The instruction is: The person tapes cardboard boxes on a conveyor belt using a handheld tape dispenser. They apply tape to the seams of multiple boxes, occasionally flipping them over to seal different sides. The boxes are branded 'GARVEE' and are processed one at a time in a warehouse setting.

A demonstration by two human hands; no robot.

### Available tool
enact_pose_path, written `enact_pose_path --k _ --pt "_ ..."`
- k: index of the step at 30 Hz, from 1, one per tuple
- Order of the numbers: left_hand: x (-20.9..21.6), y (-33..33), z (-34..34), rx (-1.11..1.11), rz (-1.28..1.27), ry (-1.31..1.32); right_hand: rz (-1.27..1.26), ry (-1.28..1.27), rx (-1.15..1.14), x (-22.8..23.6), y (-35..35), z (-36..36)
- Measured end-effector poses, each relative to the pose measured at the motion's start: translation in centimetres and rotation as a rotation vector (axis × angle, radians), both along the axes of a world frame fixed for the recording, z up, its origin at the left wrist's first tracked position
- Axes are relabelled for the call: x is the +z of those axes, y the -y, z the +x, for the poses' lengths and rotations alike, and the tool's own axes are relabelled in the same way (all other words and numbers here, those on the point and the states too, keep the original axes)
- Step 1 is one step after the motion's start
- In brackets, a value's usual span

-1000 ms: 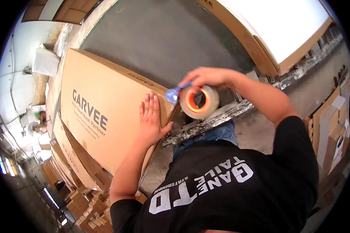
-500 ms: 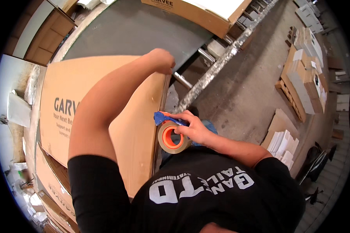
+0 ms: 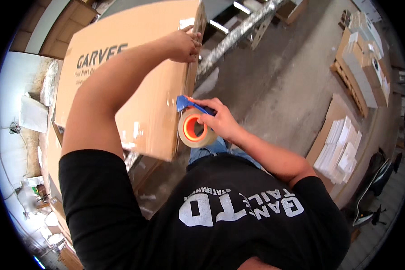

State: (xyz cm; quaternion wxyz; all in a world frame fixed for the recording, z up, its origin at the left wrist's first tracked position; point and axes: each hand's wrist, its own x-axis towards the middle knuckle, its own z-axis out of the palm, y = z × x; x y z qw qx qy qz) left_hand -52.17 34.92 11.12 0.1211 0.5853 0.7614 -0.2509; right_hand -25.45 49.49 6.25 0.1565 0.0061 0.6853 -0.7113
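Steadiness matters most now. The large, flat, brown cardboard carton (image 3: 153,108) lies toward ten o'clock from the blue-and-orange handheld plastic tape dispenser (image 3: 182,103), its long right edge running up toward twelve. The right hand (image 3: 217,114) is clamped on the dispenser, thumb beside the thick, round roll of clear tape (image 3: 195,142), so the blue head points toward ten o'clock at that edge; whether it touches the cardboard I cannot tell. The left hand (image 3: 184,46), toward twelve o'clock from the dispenser, lies on the upper part of the same edge with its fingers over it; whether it grips or only presses I cannot tell.

Glossy patches on the carton look like tape. I judge the step to be laying tape along this edge, which calls for the dispenser's head square to it, so the strip folds evenly over both faces. A slow, even pull should limit wrinkles, while the left hand does best to bear down firmly, lest the carton slide. Its fingers are safest well apart from the head, where a cutting edge is likely. The pitted, silver-grey metal rail (image 3: 239,34) toward one o'clock could catch a knuckle, so a path close along the cardboard seems wise
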Motion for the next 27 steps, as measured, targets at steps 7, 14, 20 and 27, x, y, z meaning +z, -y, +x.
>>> enact_pose_path --k 7,14,20,27 --pt "0.8 3.7 9.4 0.002 -0.018 0.088 0.033 -0.091 0.06 -0.4 3.1 11.1" --pt "1.0 10.2 19.5 -0.066 0.077 0.236 0.034 -0.079 0.181 -4.1 9.7 18.3" --pt "-0.5 15.8 26.1 0.039 0.324 0.215 0.127 -0.321 0.023 -13.2 20.8 20.8" --pt "-3.6 19.7 27.3 0.042 0.588 0.182 -0.265 0.16 -0.268 -7.6 3.6 22.8"
